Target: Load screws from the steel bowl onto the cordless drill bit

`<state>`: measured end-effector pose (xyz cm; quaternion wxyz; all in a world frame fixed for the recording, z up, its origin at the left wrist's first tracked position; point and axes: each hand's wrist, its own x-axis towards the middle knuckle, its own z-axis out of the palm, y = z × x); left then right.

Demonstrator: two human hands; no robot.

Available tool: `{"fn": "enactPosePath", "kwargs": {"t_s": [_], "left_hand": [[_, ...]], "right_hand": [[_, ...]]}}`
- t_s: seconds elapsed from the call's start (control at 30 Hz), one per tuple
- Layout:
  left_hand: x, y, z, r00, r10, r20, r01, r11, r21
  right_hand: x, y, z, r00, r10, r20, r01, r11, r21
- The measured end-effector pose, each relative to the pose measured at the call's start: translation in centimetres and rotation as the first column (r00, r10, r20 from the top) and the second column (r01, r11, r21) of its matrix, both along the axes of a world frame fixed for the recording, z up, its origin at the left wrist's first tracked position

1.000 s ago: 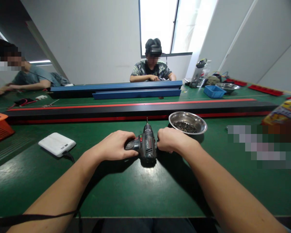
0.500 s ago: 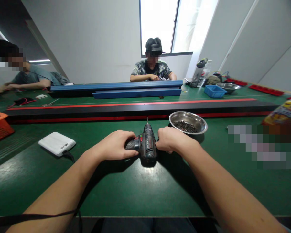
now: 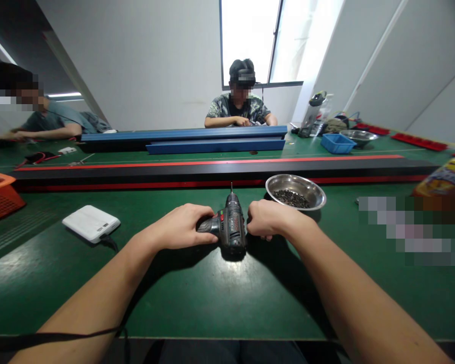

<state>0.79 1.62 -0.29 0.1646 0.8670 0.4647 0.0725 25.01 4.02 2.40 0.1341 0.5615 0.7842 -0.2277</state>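
Note:
A dark cordless drill (image 3: 234,230) with red marks lies on its side on the green table (image 3: 197,298), its thin bit pointing away from me. My left hand (image 3: 182,226) is closed around the drill's handle. Close to the other side of the drill body, my right hand (image 3: 268,218) rests with its fingers curled in; whatever they hold, if anything, is hidden. Just beyond my right hand stands a metal bowl (image 3: 319,196) with a heap of small dark screws (image 3: 291,199).
A long black bar with red edges (image 3: 167,173) crosses the table ahead, blue profiles (image 3: 216,146) behind it. At left are a white power bank (image 3: 91,223) and an orange basket (image 3: 2,199); at right, a snack bag (image 3: 445,177). Two people sit beyond.
My right hand has shifted slightly to the right, leaving a small gap beside the drill. My left hand keeps its grip. The whole view has drifted a little.

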Motion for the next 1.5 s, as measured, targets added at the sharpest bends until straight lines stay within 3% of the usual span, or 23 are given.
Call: {"fn": "enactPosePath", "kwargs": {"t_s": [0.2, 0.37, 0.47, 0.6, 0.73, 0.87, 1.0, 1.5], "left_hand": [[0.0, 0.1, 0.0, 1.0, -0.011, 0.008, 0.011, 1.0, -0.01], [-0.1, 0.0, -0.1, 1.0, -0.008, 0.02, 0.008, 1.0, -0.007], [-0.1, 0.0, -0.1, 1.0, 0.004, 0.015, -0.004, 1.0, -0.006], [0.0, 0.0, -0.1, 1.0, 0.004, -0.002, -0.004, 1.0, 0.011], [0.0, -0.1, 0.2, 1.0, 0.001, -0.003, -0.001, 1.0, 0.014], [0.2, -0.5, 0.6, 1.0, -0.008, 0.013, 0.009, 1.0, -0.025], [0.3, -0.7, 0.9, 1.0, -0.021, 0.023, 0.023, 0.996, -0.087], [0.5, -1.0, 1.4, 0.998, -0.051, 0.044, 0.059, 0.975, -0.214]], "right_hand": [[-0.1, 0.2, -0.7, 0.996, 0.059, 0.06, -0.069, 0.979, 0.194], [-0.1, 0.4, -1.3, 1.0, -0.009, -0.001, 0.009, 0.912, 0.41], [0.1, 0.8, -1.3, 0.997, -0.056, -0.051, 0.075, 0.834, 0.547], [1.2, 1.7, -0.9, 0.975, -0.186, -0.124, 0.216, 0.647, 0.731], [3.7, 3.1, -0.7, 0.885, -0.429, -0.18, 0.422, 0.575, 0.701], [6.4, 4.4, -1.0, 0.797, -0.592, -0.115, 0.548, 0.631, 0.548], [7.7, 5.2, -1.7, 0.791, -0.607, -0.08, 0.571, 0.684, 0.454], [7.4, 6.2, -3.2, 0.833, -0.549, -0.068, 0.516, 0.727, 0.452]]}}
